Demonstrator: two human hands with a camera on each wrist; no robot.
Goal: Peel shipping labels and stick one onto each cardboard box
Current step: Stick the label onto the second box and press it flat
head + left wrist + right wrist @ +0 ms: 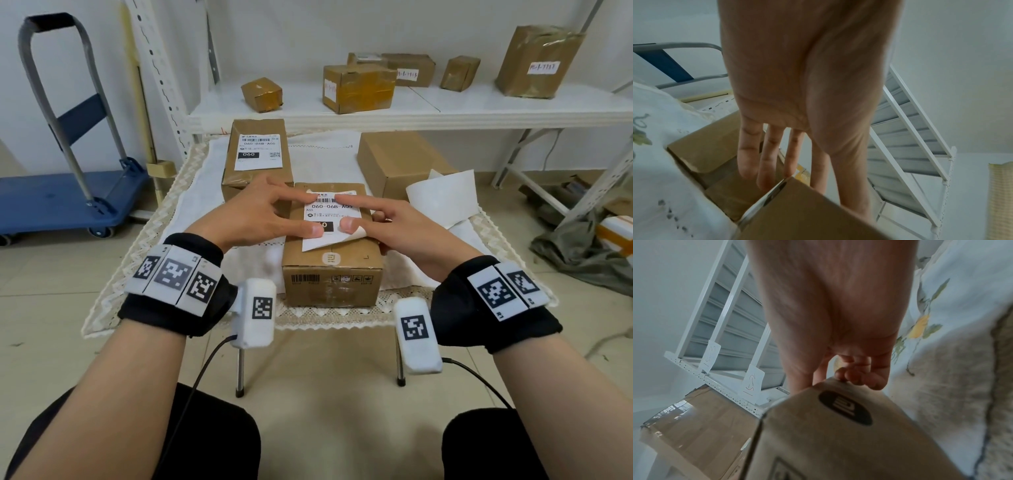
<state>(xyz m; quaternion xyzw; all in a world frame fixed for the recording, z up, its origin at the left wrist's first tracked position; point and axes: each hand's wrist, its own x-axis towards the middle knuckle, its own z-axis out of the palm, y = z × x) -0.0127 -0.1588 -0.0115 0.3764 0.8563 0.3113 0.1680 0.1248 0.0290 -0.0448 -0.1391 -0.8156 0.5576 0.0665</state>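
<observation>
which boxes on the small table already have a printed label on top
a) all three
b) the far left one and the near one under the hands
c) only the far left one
b: the far left box and near box each carry a label; the right box top is bare.

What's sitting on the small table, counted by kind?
Boxes: 3
Labels: 2
Loose sheet: 1
Total: 6
</observation>
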